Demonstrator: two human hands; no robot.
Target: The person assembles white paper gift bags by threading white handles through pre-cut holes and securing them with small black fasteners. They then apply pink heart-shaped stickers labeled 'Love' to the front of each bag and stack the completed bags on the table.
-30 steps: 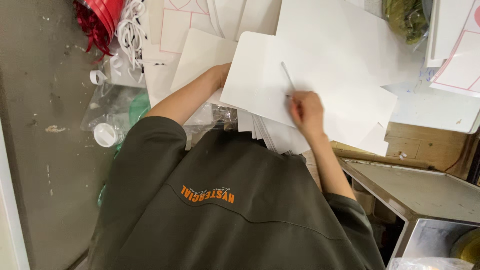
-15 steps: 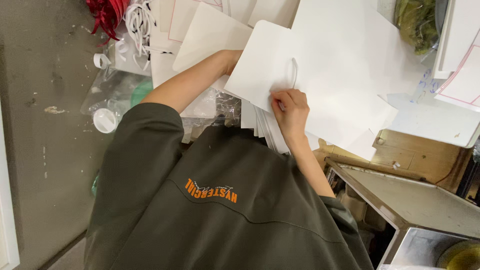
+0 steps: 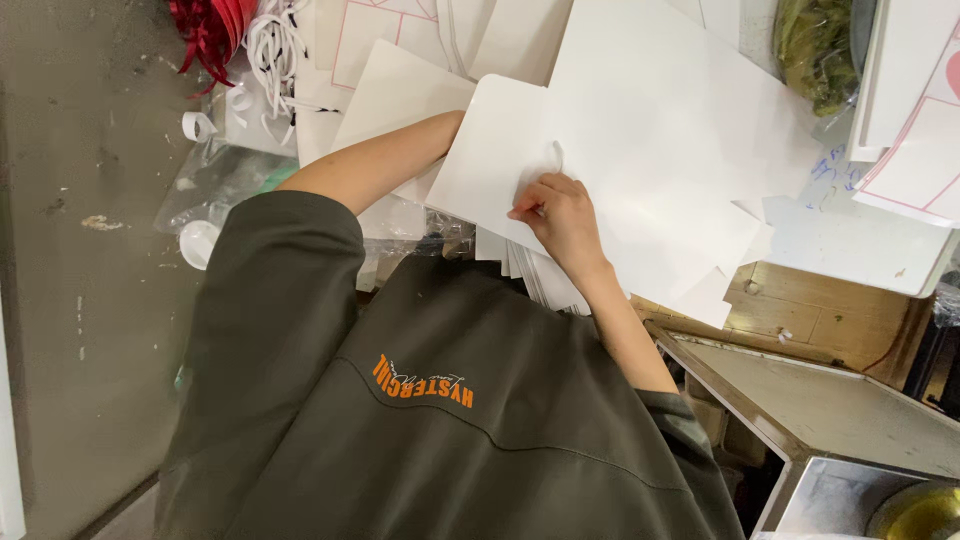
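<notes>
Edges: the white sheet (image 3: 520,150) ends in a rounded corner just beyond the right hand (image 3: 560,215); its near edge lies over a fanned stack of sheets (image 3: 545,275) just below that hand.
Open room: bare grey floor (image 3: 80,330) is seen well to the outer side of the left forearm (image 3: 380,165); ahead of both hands everything is covered with overlapping white card.
Count: one white sheet is being worked; one small thin tool (image 3: 557,158) is seen; two pink-lined sheets (image 3: 910,150) lie well beyond the right hand; one bundle of red ribbon (image 3: 210,30) and one white cord (image 3: 275,45) lie beyond the left forearm.
Right hand: the fingers are curled and pinched on the thin tool, whose tip is pressed to the white sheet; the wrist is bent inward.
Left hand: it is hidden under the white sheet; its grip cannot be told; the forearm is stretched forward.
</notes>
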